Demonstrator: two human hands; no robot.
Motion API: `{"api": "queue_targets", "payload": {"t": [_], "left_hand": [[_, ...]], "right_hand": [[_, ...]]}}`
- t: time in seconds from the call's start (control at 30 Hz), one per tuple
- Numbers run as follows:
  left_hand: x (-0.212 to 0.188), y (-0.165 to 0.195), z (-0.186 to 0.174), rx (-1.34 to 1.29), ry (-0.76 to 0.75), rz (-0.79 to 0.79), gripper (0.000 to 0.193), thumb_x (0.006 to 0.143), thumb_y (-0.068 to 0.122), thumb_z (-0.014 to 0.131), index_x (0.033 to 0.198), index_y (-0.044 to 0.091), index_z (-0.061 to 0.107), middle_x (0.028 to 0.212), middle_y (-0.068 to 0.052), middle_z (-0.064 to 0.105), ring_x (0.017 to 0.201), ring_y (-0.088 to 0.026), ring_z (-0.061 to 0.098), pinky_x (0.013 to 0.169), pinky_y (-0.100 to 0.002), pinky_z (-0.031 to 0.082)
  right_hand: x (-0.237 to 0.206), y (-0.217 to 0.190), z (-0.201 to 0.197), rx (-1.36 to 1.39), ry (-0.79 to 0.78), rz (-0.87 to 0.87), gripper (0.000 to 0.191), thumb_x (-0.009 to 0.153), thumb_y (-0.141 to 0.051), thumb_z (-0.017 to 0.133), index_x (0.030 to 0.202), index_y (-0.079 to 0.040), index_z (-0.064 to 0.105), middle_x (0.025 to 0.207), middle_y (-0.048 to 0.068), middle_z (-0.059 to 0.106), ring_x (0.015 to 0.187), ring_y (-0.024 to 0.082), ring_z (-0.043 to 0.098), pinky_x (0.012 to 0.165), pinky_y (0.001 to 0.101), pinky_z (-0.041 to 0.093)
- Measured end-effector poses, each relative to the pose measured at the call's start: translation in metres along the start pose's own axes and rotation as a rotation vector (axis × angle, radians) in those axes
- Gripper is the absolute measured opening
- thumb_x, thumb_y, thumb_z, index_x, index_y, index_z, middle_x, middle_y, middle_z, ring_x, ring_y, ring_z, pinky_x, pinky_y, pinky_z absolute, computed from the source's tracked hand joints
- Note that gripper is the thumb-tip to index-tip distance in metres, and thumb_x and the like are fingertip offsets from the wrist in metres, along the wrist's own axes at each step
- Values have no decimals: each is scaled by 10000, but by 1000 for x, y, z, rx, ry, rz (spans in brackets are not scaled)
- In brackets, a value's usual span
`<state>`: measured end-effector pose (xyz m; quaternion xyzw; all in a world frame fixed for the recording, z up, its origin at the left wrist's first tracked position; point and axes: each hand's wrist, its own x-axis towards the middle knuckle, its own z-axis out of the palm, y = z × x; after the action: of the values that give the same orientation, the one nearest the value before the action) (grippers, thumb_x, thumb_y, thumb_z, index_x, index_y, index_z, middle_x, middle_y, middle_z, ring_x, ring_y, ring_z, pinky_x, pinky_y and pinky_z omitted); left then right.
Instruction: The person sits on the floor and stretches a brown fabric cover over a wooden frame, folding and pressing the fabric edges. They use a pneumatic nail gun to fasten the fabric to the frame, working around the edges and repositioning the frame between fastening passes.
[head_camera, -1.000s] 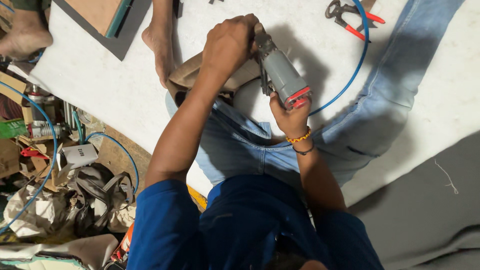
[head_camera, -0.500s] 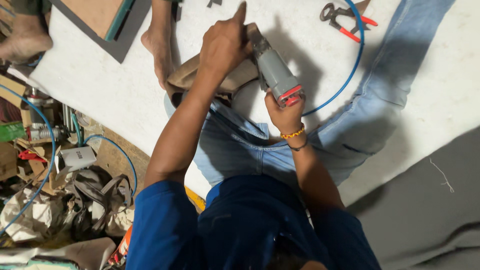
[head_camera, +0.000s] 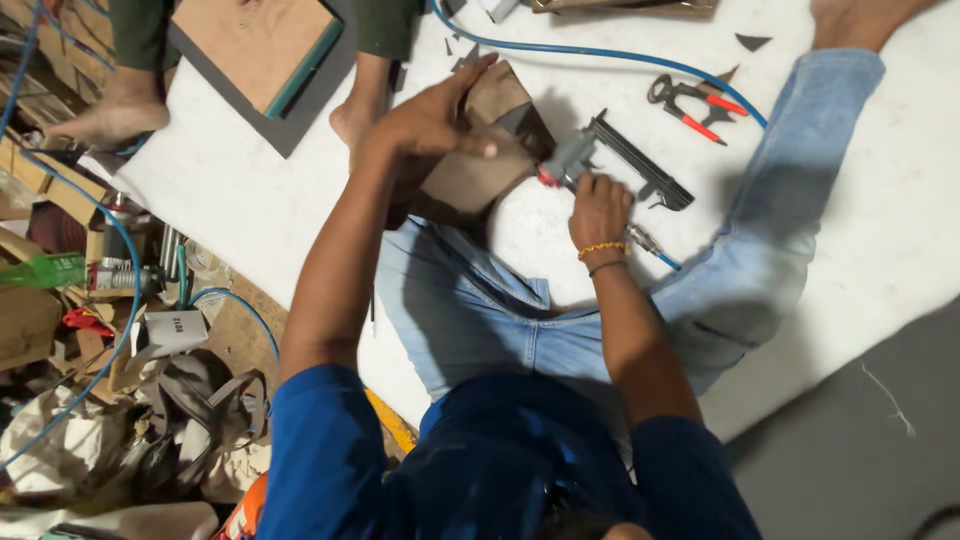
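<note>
1. A brown folded piece (head_camera: 478, 165) is pressed down on the white board (head_camera: 260, 210) by the left hand (head_camera: 430, 120), fingers spread flat across its top rather than curled around it.
2. The grey air stapler (head_camera: 600, 165) is gripped by the right hand (head_camera: 598, 208), fingers clenched around the handle, with its red-marked nose touching the piece's right edge.
3. A slip could be judged likely: the left fingertips lie close to the stapler's nose, so a fastener driven off line might catch them.
4. The piece is held only by flat pressure, so it may shift under the tool's kick.
5. The blue hose (head_camera: 600, 52) curves across the board behind the tool; a snag there could tug the stapler sideways.
6. The red-handled pliers (head_camera: 690, 98) lie well apart to the right.
7. Room is tight: the work sits between the person's own spread legs, another person's bare foot (head_camera: 352, 118) rests just beside the piece, and clutter crowds the board's left edge.
</note>
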<state>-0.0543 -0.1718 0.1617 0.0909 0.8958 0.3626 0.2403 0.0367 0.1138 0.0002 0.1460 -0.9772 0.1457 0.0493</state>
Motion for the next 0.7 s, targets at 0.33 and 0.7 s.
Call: {"api": "queue_targets", "payload": {"t": [0.33,0.7], "left_hand": [[-29,2,44,-163,-2,178,1052,763,66,777,1649,51,210,1586,-277,464,1482,-358,481,1226,-377,370],[-51,46,100,-221,187,113,1018,710,-16,739,1585,-39,220,1597,-273,361,1509,-399,341,1240,-381,304]], "right_hand": [[24,-74,-40,1739,59,448,273,1052,-329,625,1082,-60,654,893,26,672,770,116,618,743,309,550],[20,-62,-95,2265,176,764,254,949,-42,590,1189,-115,557,1095,42,662,944,174,692,847,381,583]]}}
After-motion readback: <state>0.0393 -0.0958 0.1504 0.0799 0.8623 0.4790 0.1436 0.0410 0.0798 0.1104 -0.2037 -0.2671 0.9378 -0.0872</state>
